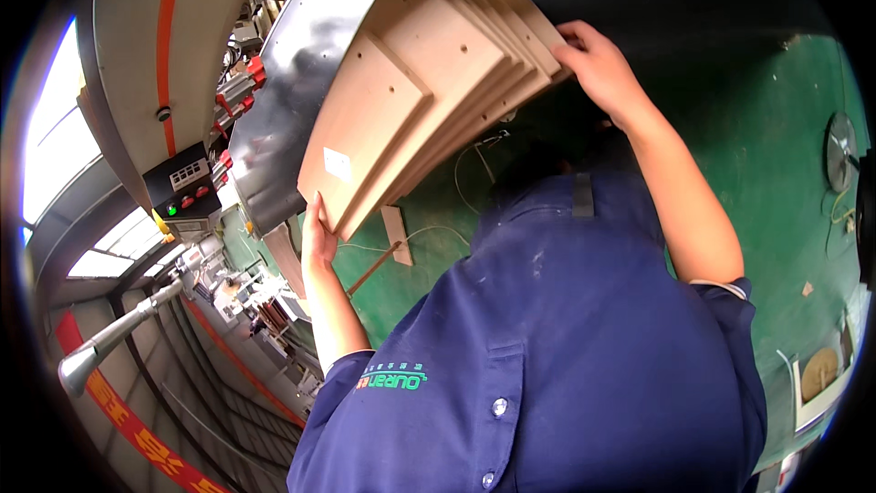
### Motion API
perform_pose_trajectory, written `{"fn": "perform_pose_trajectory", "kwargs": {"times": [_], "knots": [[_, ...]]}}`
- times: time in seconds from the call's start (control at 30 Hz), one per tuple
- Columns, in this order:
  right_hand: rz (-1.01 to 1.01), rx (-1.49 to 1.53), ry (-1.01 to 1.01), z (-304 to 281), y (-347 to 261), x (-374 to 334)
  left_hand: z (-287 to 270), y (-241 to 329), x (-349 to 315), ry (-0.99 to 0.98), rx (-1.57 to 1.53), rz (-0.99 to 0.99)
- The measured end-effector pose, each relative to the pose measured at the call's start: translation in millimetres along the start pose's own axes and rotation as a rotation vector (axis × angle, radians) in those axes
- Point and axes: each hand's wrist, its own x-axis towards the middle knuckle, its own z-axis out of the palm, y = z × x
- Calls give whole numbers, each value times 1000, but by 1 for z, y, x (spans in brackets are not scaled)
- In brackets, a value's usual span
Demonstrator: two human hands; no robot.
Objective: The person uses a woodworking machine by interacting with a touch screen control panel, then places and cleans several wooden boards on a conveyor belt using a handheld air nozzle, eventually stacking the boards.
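A fanned stack of light wooden boards [438, 46] with small drilled holes lies slantwise over the dark metal machine table [283, 137]. The top board [360, 119] is shorter and bears a small white label [337, 164]. At the stack's near left end, my left hand [319, 236] is closed on the board edges, its lower fingers hidden under them. My right hand [598, 68] pinches the right edge of the boards at the far end, with the thumb and fingers bent around it. The stack's underside is hidden.
Left stands a machine body with an orange stripe [168, 46] and a black control box [182, 192] with buttons. Red-and-silver clamp-like parts [239, 89] line the table's left edge. A loose board [396, 236] lies below, and a fan [839, 152] stands at right on the green floor.
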Motion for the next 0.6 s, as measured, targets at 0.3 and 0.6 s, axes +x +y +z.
{"fn": "perform_pose_trajectory", "kwargs": {"times": [0.3, 0.6], "knots": [[78, 201, 235, 14, 7, -89, -7, -13, -1, -232, -157, 84], [76, 139, 275, 20, -4, -132, -3, -55, 14, -374, -577, 183]]}}
